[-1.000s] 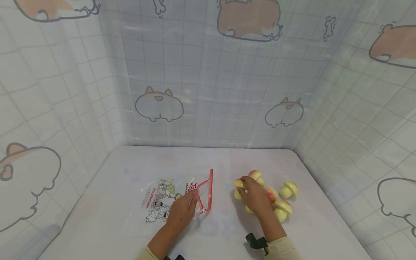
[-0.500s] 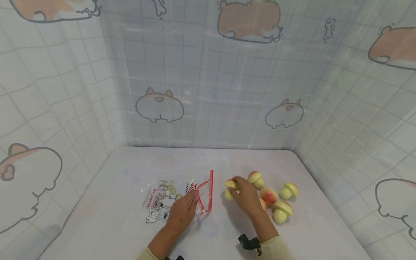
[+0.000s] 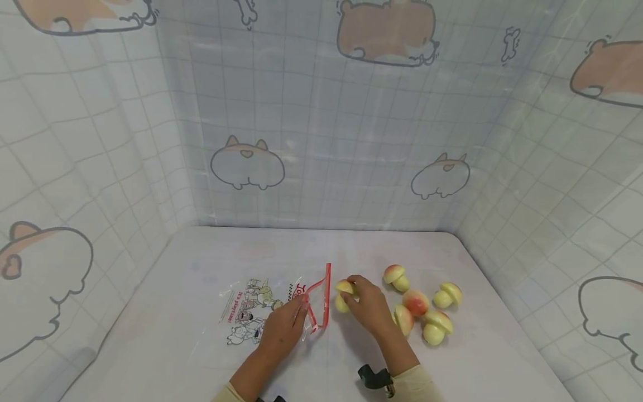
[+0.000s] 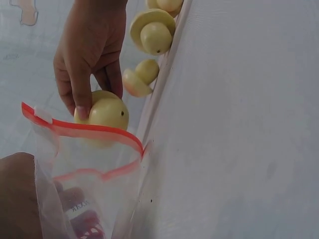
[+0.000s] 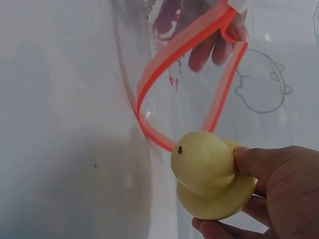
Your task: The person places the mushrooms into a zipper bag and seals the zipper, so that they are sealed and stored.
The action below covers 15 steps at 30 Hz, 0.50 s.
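Note:
My left hand (image 3: 282, 329) grips a clear zip bag (image 3: 256, 304) near its mouth; the bag lies on the table with cartoon prints. Its red-edged mouth (image 3: 329, 296) stands open toward the right. My right hand (image 3: 370, 307) pinches a pale yellow toy mushroom (image 5: 204, 164) between thumb and fingers, just right of that mouth. In the left wrist view the held mushroom (image 4: 107, 112) is right at the red rim (image 4: 99, 130), partly behind it. Through the clear plastic, fingers of my left hand (image 5: 202, 55) show in the right wrist view.
Several more yellow and red toy mushrooms lie to the right, among them one at the back (image 3: 396, 277), one at the far right (image 3: 447, 294) and one in front (image 3: 436, 327). Patterned curtains (image 3: 321, 139) enclose the white table (image 3: 477, 357) at the back and sides.
My right hand has carried the mushroom left, from the group to beside the bag's mouth. The left hand and bag have stayed nearly still.

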### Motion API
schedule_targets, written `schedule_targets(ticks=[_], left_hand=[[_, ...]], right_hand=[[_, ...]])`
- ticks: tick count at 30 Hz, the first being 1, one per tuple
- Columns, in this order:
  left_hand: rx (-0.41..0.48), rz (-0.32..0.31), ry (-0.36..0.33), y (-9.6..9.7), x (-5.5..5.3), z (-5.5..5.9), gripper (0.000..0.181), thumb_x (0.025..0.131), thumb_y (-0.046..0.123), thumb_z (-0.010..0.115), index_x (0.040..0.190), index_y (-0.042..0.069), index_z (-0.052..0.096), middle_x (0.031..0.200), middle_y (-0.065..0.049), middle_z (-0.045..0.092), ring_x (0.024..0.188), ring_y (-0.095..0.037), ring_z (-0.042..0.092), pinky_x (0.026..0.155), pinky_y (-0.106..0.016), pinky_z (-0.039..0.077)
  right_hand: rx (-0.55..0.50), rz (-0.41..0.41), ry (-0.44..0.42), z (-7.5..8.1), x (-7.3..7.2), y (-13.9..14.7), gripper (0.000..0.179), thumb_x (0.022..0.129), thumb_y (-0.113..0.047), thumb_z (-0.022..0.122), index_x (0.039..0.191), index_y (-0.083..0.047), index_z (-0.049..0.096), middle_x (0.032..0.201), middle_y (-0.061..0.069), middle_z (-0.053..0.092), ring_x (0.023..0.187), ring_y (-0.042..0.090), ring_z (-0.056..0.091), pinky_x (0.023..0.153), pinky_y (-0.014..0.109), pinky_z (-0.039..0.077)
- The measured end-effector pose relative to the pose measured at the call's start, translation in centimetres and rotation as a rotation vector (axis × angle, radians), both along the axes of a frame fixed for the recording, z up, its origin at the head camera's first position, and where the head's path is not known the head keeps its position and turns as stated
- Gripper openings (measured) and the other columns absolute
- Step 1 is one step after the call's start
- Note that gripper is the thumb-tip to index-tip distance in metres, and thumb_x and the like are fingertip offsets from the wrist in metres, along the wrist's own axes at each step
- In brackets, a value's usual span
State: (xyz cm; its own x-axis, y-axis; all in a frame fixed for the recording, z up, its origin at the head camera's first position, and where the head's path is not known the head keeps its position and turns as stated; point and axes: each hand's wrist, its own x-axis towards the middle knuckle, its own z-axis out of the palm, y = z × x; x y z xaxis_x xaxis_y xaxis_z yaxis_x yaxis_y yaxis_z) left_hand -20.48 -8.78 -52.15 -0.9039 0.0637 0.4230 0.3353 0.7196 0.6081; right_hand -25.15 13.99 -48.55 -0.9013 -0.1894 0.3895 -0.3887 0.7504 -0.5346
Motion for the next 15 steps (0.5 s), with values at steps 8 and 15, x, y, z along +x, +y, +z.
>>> schedule_targets(ticks=[8, 15], left_hand=[[-0.007, 0.016, -0.028, 0.1, 0.0, 0.2, 0.042, 0.103, 0.036, 0.053, 0.132, 0.007, 0.064, 0.127, -0.006, 0.069, 0.121, -0.024, 0.063, 0.099, -0.043, 0.053], [-0.009, 0.018, -0.030, 0.2, -0.1, 0.4, 0.039, 0.103, 0.033, 0.055, 0.130, 0.007, 0.065, 0.126, -0.006, 0.069, 0.120, -0.024, 0.064, 0.098, -0.043, 0.053]], right_hand=[[-0.021, 0.022, -0.048, -0.5, 0.3, -1.2, 0.035, 0.088, -0.025, 0.077, 0.119, -0.014, 0.065, 0.111, -0.001, 0.070, 0.099, 0.018, 0.066, 0.087, 0.042, 0.055], [-0.033, 0.057, -0.063, -0.3, 0.7, -2.2, 0.036, 0.088, -0.026, 0.076, 0.120, -0.013, 0.065, 0.114, 0.001, 0.070, 0.102, 0.019, 0.066, 0.090, 0.044, 0.055]])
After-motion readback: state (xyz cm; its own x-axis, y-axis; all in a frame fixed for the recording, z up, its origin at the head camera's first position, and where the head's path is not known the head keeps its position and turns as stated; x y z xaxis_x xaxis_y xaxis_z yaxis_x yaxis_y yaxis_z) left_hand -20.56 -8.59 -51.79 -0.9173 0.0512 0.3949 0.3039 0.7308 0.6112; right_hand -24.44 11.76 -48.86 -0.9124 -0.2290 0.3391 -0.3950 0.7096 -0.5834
